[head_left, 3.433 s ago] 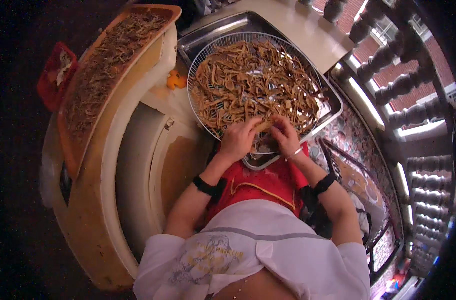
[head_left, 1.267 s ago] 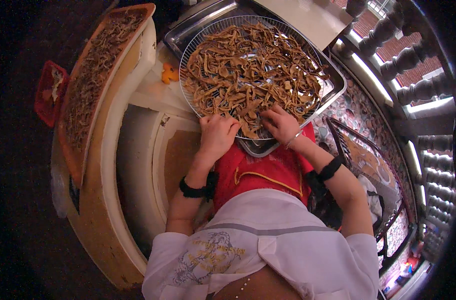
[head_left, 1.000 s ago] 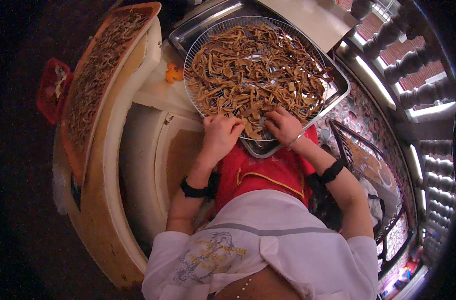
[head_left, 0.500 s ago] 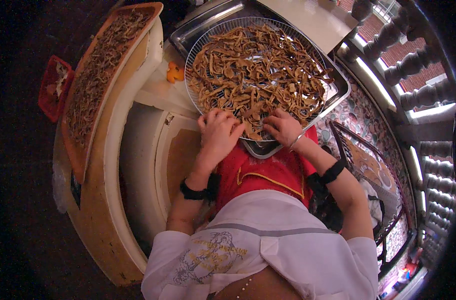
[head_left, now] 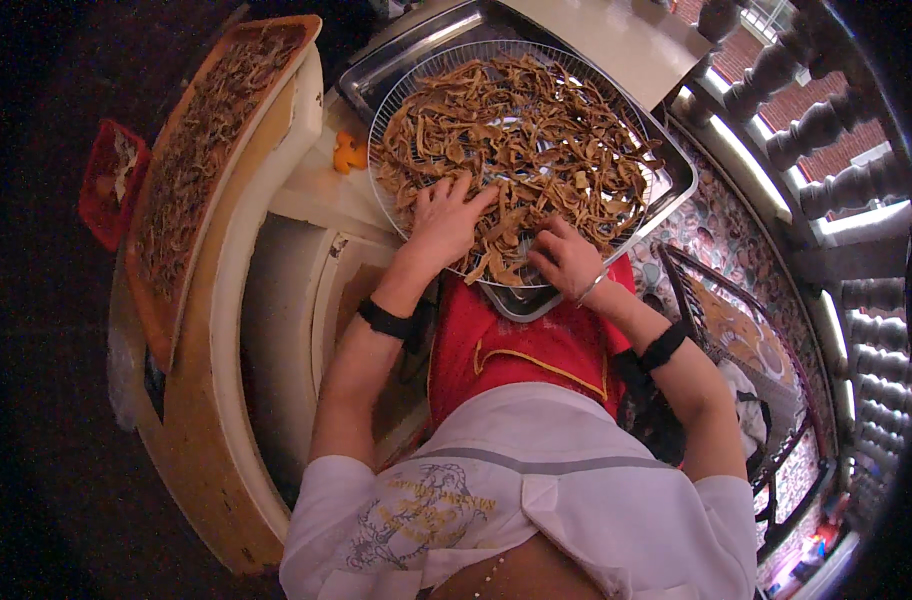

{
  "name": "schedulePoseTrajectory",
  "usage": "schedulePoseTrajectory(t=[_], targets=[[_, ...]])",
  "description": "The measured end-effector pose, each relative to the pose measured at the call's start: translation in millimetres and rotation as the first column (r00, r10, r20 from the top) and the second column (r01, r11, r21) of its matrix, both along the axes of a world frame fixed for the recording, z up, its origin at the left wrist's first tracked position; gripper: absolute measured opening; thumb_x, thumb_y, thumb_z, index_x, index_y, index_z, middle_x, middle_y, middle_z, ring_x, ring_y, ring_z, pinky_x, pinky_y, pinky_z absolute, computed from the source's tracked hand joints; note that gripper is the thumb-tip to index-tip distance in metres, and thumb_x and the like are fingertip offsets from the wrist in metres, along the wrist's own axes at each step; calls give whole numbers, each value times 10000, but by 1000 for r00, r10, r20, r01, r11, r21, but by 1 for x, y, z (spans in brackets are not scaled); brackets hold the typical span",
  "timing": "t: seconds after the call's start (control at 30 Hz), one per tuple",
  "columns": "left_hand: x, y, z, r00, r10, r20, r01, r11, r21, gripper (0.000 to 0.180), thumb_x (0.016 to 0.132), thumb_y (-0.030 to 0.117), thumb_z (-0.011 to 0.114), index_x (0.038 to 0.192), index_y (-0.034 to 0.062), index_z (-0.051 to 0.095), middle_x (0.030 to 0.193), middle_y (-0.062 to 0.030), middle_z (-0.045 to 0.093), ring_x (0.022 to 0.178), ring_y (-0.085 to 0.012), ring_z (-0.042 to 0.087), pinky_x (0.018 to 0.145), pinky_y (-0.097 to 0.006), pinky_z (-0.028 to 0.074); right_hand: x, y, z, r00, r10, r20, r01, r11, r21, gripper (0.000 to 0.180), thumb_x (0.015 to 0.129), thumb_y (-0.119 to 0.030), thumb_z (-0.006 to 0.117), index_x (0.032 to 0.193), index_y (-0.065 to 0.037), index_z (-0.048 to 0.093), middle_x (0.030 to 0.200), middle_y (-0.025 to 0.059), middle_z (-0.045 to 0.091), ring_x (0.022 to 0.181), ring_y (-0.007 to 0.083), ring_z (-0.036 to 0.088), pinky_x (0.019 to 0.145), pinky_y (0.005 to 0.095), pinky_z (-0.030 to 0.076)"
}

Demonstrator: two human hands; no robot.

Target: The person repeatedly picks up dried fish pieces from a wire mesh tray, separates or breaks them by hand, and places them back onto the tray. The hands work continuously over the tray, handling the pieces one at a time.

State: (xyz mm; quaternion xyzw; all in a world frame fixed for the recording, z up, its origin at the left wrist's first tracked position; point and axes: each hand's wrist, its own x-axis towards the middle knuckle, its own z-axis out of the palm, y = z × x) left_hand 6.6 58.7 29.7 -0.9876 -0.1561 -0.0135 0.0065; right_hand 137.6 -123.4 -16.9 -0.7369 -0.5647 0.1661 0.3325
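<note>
A round wire rack (head_left: 378,160) covered with brown, curled dried strips (head_left: 576,125) rests on a rectangular metal tray (head_left: 386,75) in front of me. I cannot tell what food the strips are. My left hand (head_left: 446,220) lies over the near left part of the rack, fingers spread on the strips. Close to the near edge, my right hand (head_left: 568,260) has its fingers bent and drawn together among the strips; its fingertips are hidden, so what it pinches does not show. Between the hands, a small bunch of strips lies at the rim.
At left, a long orange tray (head_left: 211,130) of thin dried shreds sits on a curved wooden piece of furniture (head_left: 211,450), with a red basket (head_left: 111,190) beside it. An orange object (head_left: 350,153) lies left of the rack. A balustrade (head_left: 816,130) runs along the right.
My left hand has moved forward and slightly right from the rack's near edge onto the strips, its fingers spreading. The right hand stays almost in place, with its fingers more drawn in.
</note>
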Motion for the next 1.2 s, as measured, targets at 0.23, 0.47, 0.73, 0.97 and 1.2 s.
schedulePoseTrajectory(t=[0.23, 0.47, 0.73, 0.97, 1.2], targets=[[-4, 22, -6, 996, 93, 20, -88, 981, -172, 449, 819, 131, 537, 1265, 155, 489, 1305, -52, 468, 1198, -297, 382, 961, -487, 278, 1, 1, -10, 998, 37, 55, -38, 999, 15, 228, 804, -216, 593, 978, -70, 574, 1092, 138, 533, 984, 333, 551, 810, 402, 483], [3, 12, -17, 989, -80, 124, 115, 945, -306, 415, 827, 136, 531, 1242, 153, 513, 1276, -48, 498, 1221, -284, 367, 984, -485, 232, 2, 0, -1, 999, 42, 28, -41, 999, -19, 228, 810, -226, 587, 988, -84, 584, 989, 130, 535, 922, 323, 566, 770, 408, 487], [-11, 29, -15, 993, 70, 92, -71, 997, 15, 304, 774, 173, 619, 1078, 190, 621, 1228, -25, 513, 1219, -261, 376, 980, -493, 258, 3, -1, 4, 990, 134, 47, -132, 990, -48, 239, 839, -281, 572, 990, -98, 599, 906, 133, 524, 854, 322, 568, 708, 410, 482], [-25, 25, -7, 989, 130, 68, -125, 989, -78, 300, 764, 176, 619, 1062, 148, 630, 1118, -42, 539, 1163, -265, 401, 953, -506, 273, -1, -2, 4, 995, 92, 43, -91, 995, -42, 256, 825, -247, 593, 1050, -125, 602, 1106, 126, 518, 970, 315, 560, 800, 381, 479], [-28, 20, 5, 984, 127, 122, -113, 987, -114, 321, 780, 206, 623, 1101, 210, 615, 1164, -55, 514, 1173, -277, 390, 964, -521, 261, 4, -1, 3, 966, 222, 132, -226, 974, 20, 322, 830, -241, 573, 1145, -177, 583, 1334, 94, 434, 1025, 310, 535, 857, 404, 449]])
